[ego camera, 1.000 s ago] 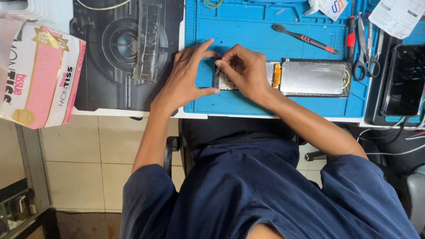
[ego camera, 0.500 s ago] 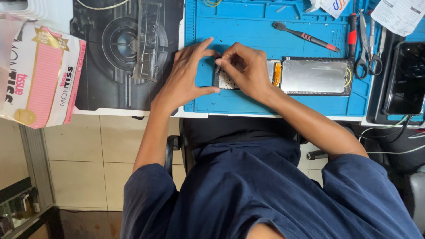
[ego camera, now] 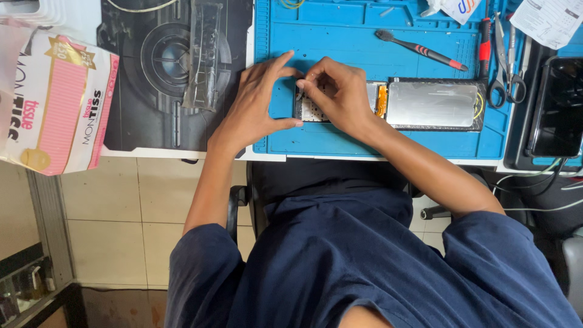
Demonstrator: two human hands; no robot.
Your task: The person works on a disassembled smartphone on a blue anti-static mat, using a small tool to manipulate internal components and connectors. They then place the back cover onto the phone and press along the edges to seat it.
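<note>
Head view. An opened smartphone (ego camera: 419, 104), back cover off with its silver battery exposed, lies on a blue repair mat (ego camera: 364, 136) that reaches the near edge of the counter (ego camera: 182, 154). The phone sits lengthwise along that edge, a strip of bare mat between it and the edge. Open mat also shows beyond the phone, up to a red-and-black screwdriver (ego camera: 420, 50) lying at a slant toward the far edge. To the right of the phone, close by, lie scissors (ego camera: 513, 67) and a dark tablet (ego camera: 555, 109) at the right end of the counter. To the left of the mat lies a dark printed pad (ego camera: 152, 115) with a clear plastic strip (ego camera: 203, 54) on it; a pink tissue pack (ego camera: 57, 109) overhangs the left end.

Compared with the frame half a second earlier, both hands remain at the same end of the phone and no item on the counter has shifted.

The left hand (ego camera: 255, 106) lies spread on the mat, fingers extended, thumb and forefinger tips touching the left end of the phone; it grips nothing. The right hand (ego camera: 337, 91) is curled over that same end, fingertips pinched together on it; whether it holds a small part cannot be determined. The battery end of the phone lies uncovered to the right of both hands.
</note>
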